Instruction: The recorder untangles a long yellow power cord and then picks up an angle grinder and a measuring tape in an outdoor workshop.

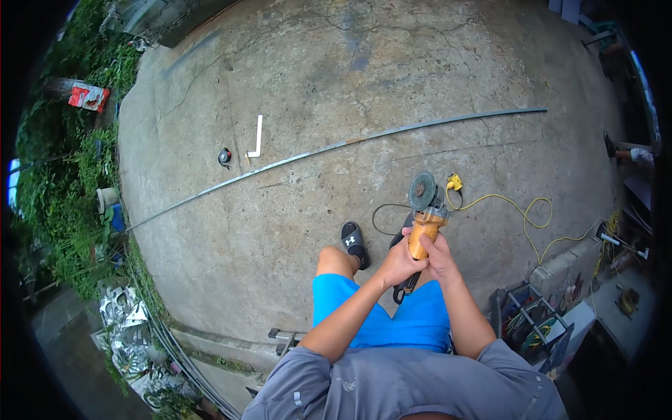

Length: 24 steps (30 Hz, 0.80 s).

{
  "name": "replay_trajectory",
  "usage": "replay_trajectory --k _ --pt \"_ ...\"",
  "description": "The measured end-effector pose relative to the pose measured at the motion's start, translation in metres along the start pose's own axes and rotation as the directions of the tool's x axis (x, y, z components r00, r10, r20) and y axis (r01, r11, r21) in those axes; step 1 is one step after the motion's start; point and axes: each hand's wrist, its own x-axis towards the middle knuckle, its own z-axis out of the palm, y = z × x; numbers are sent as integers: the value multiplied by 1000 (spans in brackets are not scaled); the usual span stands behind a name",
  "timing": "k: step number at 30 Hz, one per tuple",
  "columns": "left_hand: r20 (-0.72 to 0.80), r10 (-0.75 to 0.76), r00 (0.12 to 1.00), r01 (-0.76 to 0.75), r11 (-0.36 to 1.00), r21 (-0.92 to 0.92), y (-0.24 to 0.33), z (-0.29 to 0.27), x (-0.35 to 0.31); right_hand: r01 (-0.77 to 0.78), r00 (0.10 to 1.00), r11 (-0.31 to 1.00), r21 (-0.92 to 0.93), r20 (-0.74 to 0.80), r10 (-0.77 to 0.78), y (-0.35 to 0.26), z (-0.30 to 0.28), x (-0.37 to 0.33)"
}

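Observation:
Both my hands are closed round the yellow body of an angle grinder (425, 234), held in front of my lap. My left hand (400, 264) grips it from the left, and my right hand (441, 259) wraps it from the right. The round cutting disc (422, 190) is at the far end, away from me. A dark cord leaves its near end. Beyond the grinder, a long thin metal bar (392, 131) lies across the concrete, apart from the tool. A white try square (258, 137), a black tape measure (225, 157) and a small pencil (247, 159) lie past its left part.
A yellow extension cord (525, 210) with a yellow socket end (454, 183) loops over the concrete floor (336, 77) at right. A rack of tools (532, 315) stands near right. Plants (77, 217) and scrap sheet metal (129, 336) line the left side.

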Motion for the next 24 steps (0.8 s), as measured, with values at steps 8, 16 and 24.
replay_trajectory --k 8,16,24 --pt "45 -84 995 82 996 43 -45 -114 -174 -20 997 930 -367 -72 -7 -28 101 -61" --pt "-339 -683 648 572 729 -375 -313 -358 -302 48 973 837 -545 -163 -163 10 200 -104" --pt "-366 -498 786 380 856 -349 -275 -476 -356 46 954 705 -707 -177 -240 71 320 -144"
